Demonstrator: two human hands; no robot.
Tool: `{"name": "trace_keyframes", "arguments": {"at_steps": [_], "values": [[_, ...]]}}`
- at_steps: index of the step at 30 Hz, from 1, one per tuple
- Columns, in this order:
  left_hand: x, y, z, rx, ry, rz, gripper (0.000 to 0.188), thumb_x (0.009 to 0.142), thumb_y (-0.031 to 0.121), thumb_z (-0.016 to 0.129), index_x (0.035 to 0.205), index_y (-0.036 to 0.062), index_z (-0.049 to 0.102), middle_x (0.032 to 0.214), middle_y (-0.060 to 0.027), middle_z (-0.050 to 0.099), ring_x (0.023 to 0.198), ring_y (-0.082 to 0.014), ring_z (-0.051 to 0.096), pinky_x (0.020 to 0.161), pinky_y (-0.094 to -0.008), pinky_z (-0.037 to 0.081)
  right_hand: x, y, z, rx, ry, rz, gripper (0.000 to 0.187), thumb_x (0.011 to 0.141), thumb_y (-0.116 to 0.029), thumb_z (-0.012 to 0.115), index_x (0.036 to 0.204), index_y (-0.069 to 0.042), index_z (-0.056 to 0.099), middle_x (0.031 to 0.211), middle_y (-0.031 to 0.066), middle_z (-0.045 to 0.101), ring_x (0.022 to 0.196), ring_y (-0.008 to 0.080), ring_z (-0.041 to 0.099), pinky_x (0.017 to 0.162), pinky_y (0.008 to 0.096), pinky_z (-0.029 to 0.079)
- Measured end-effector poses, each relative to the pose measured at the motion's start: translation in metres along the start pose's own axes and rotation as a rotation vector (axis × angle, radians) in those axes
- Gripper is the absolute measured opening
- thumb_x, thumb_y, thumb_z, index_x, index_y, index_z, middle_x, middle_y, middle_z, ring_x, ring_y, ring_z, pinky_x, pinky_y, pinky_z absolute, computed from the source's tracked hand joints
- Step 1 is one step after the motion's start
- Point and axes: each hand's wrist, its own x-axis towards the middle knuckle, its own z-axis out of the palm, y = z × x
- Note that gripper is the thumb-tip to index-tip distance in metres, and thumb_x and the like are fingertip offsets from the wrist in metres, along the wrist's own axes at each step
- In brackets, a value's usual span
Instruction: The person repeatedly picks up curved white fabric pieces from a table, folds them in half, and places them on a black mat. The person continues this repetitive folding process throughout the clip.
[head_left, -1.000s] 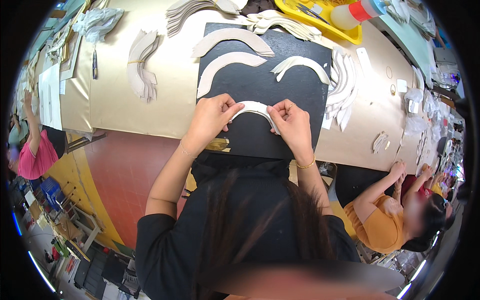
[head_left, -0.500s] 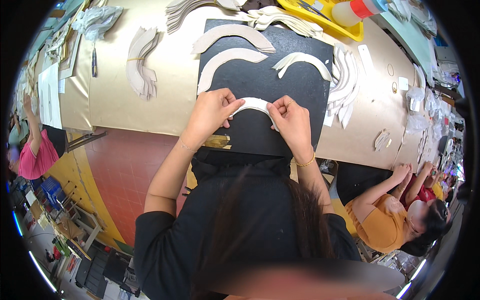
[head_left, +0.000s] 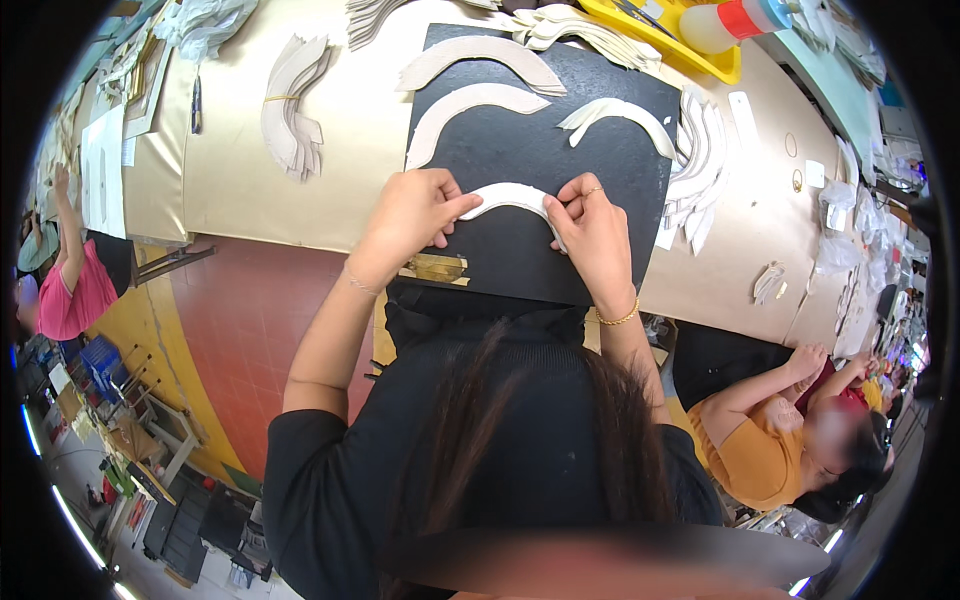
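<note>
A white curved strip arches between my hands over the black board. My left hand pinches its left end between thumb and fingers. The right end is gripped by my right hand, thumb pressed against the fingers. Two pale beige curved pieces lie one behind the other on the far left of the board. A cream curved piece with a split-looking left end rests at the board's far right.
Banded curved pieces lie left of the board; more stacks sit along its right and far edges. A yellow tray holds a bottle with a red band. A co-worker in an orange top sits at the right.
The whole view has shifted slightly, with the table moving up and a little right in the picture. Both hands keep their pinch on the white strip's ends.
</note>
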Motion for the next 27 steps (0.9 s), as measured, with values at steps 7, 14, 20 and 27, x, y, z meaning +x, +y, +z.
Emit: {"name": "trace_keyframes", "arguments": {"at_steps": [7,14,20,27], "values": [[-0.006,-0.01,-0.008,0.052,0.04,0.01,0.03,0.088,0.023,0.079,0.078,-0.0018,0.066,0.054,-0.0061,0.06,0.043,-0.0094,0.055,0.042,-0.0268,0.043,0.001,0.0,-0.001,-0.014,-0.007,-0.003,0.021,0.093,-0.016,0.071,0.097,0.002,0.061,0.063,0.0067,0.064,0.051,0.0128,0.065,0.049,0.0263,0.049],[-0.026,-0.002,0.028,0.563,0.409,0.649,0.04,0.083,0.019,0.079,0.115,0.0005,0.064,0.113,-0.0148,0.065,0.098,-0.0272,0.063,0.083,-0.0392,0.051,0.001,-0.001,-0.001,0.014,-0.025,0.008,0.021,0.093,-0.016,0.071,0.098,0.003,0.061,0.065,0.0078,0.065,0.053,0.0127,0.066,0.049,0.0262,0.05],[-0.011,-0.017,0.074,0.679,0.277,0.931,0.06,0.084,0.022,0.075,0.139,0.0068,0.056,0.147,-0.0138,0.05,0.134,-0.0305,0.049,0.11,-0.0441,0.04,-0.007,0.004,-0.016,0.171,-0.078,0.065,0.021,0.093,-0.013,0.07,0.101,0.004,0.061,0.074,0.0129,0.07,0.062,0.0175,0.072,0.056,0.0273,0.055],[-0.013,-0.026,0.082,0.748,0.283,0.904,0.058,0.087,0.025,0.071,0.141,0.0104,0.056,0.153,-0.0098,0.046,0.139,-0.0298,0.044,0.114,-0.0453,0.034,-0.034,0.023,-0.028,0.231,-0.098,0.184,0.017,0.095,-0.01,0.069,0.102,0.003,0.06,0.081,0.0072,0.07,0.067,0.0103,0.069,0.059,0.0228,0.055]]}}
